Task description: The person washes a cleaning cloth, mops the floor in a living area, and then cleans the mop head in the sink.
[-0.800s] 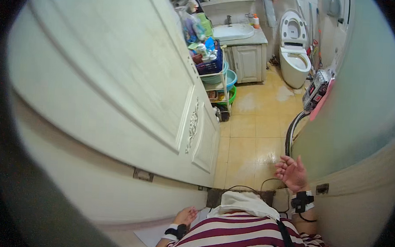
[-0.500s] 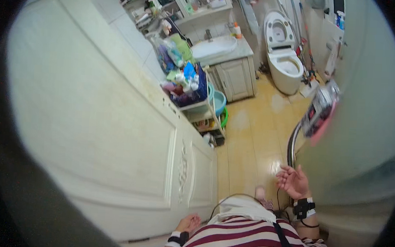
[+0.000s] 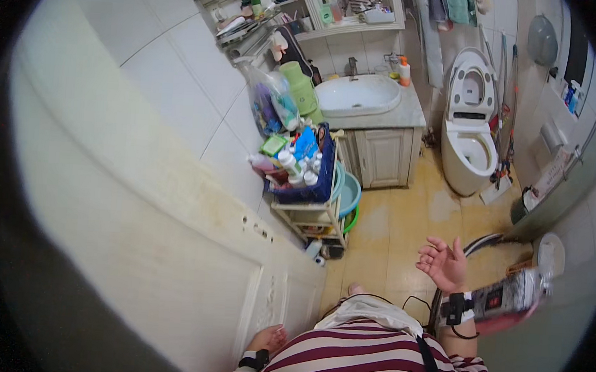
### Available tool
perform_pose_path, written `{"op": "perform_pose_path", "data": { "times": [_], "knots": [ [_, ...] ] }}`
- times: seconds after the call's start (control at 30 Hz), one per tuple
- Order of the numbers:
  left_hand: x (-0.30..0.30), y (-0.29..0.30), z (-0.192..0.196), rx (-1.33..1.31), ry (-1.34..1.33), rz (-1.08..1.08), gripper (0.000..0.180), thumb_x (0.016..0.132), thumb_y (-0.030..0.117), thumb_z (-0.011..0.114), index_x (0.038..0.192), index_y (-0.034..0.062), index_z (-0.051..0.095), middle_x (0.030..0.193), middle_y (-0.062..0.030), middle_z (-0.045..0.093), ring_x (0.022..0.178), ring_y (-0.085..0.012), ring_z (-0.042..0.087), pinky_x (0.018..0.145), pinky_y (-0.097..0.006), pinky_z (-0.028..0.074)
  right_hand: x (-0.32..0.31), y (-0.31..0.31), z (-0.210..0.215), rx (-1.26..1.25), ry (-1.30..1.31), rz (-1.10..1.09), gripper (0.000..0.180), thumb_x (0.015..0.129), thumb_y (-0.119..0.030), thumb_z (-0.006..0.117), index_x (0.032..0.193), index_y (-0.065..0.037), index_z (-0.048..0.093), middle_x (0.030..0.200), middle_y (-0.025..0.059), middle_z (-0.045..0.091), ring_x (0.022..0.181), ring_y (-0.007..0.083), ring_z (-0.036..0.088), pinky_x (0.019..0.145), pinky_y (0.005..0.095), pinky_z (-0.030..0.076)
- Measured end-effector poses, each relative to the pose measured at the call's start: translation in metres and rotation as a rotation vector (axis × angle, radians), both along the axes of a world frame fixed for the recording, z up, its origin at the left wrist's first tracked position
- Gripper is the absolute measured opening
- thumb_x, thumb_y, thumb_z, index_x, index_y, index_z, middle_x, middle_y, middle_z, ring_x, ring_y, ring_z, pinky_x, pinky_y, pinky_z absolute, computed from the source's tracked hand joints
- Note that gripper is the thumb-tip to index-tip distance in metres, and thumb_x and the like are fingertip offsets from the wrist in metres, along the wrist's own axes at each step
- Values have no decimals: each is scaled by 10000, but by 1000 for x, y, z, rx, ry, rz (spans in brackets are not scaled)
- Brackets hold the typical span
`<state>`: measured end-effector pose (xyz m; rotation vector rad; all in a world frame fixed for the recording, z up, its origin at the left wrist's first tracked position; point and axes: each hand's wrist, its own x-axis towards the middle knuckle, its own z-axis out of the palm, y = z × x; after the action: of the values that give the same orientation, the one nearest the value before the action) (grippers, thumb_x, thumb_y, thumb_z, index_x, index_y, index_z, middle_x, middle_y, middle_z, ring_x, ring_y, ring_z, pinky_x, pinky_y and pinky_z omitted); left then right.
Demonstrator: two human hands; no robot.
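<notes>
My right hand (image 3: 442, 264) is raised over the yellow floor with its fingers apart and nothing in them. Just past its wrist, a clear plastic package with dark print (image 3: 506, 298) hangs with something pink under it, partly hidden by my forearm. Low on the left, my left hand (image 3: 269, 338) is beside the white panelled door (image 3: 193, 227). Its fingers are loosely bent and it holds nothing I can see; whether it touches the door I cannot tell. Both wrists wear black devices on white bands.
Ahead stands a sink cabinet (image 3: 386, 157) with a white basin (image 3: 358, 93). A toilet (image 3: 469, 159) with its lid up is at the far right. Along the left, a shelf rack carries a dark blue basket (image 3: 322, 184) of bottles. A frosted glass panel (image 3: 549, 208) and bent hoses (image 3: 479, 243) lie right.
I have moved further into the bathroom; the sink, rack and toilet show more fully. The clear package now sits lower, beside my right wrist. Both hands remain empty.
</notes>
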<state>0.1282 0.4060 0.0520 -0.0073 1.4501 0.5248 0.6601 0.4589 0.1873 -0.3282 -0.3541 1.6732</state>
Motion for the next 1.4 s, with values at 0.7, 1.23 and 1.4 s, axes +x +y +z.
{"op": "perform_pose_path", "data": {
  "times": [0.7, 1.23, 1.4],
  "knots": [
    [336, 559, 82, 537, -248, -363, 135, 851, 210, 559, 928, 100, 550, 865, -27, 566, 840, -155, 550, 771, -295, 444, 228, 153, -37, -404, 4, -803, 569, 894, -557, 321, 1136, -82, 522, 761, 93, 621, 447, 155, 460, 657, 359, 466],
    [438, 851, 119, 544, -390, -156, 121, 871, 154, 519, 936, 54, 504, 904, -82, 515, 844, -192, 510, 799, -368, 449, 254, 638, 28, -256, -118, 40, 679, 828, -659, 339, 1049, -42, 518, 648, 37, 465, 428, 100, 301, 410, 228, 259],
    [500, 980, 90, 525, -545, -181, 226, 860, 166, 529, 1016, 16, 465, 1002, -127, 522, 919, -240, 528, 870, -404, 450, 242, 679, 9, -478, -142, 52, 720, 758, -721, 400, 991, -44, 472, 634, 40, 439, 440, 104, 287, 387, 218, 227]
  ]
}}
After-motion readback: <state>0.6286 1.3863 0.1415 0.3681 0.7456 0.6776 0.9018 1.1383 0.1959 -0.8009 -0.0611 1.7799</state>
